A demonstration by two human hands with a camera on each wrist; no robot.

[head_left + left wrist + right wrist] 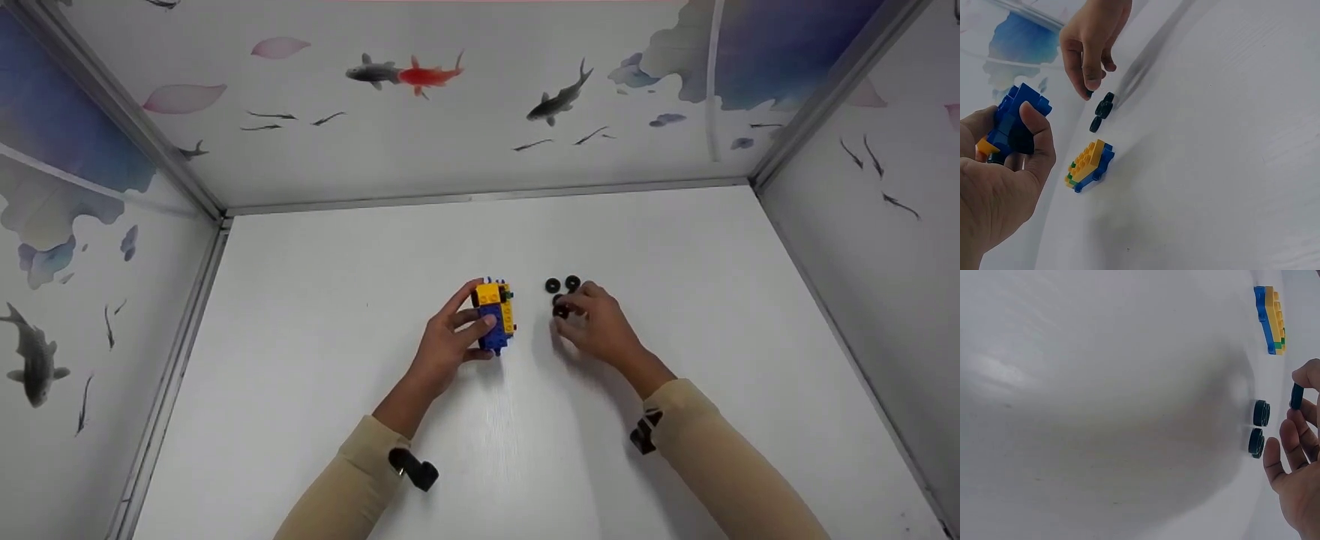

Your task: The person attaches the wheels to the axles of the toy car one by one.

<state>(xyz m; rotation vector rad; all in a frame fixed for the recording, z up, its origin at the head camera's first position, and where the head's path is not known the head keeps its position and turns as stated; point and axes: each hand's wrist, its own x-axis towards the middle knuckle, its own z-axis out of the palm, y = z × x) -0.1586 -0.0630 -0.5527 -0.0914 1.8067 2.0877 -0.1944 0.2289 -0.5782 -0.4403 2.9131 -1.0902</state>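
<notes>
My left hand (444, 343) grips a toy vehicle of blue and yellow building bricks (491, 316), thumb across its blue part. In the left wrist view this brick vehicle (1021, 109) is tilted, with a dark round part near the palm. My right hand (606, 328) pinches a small black wheel (1297, 396) between thumb and finger, just above the table. Beside those fingers lie other loose black wheels (553, 285). A second brick vehicle (1088, 166), yellow over blue with some green, rests on the table, partly hidden by the held one in the head view.
The white table (315, 375) is bounded by printed panels at the back (480, 135) and both sides, with metal strips (480, 198) along the edges. A small black device (414, 469) is strapped at the left sleeve and another (646, 432) at the right.
</notes>
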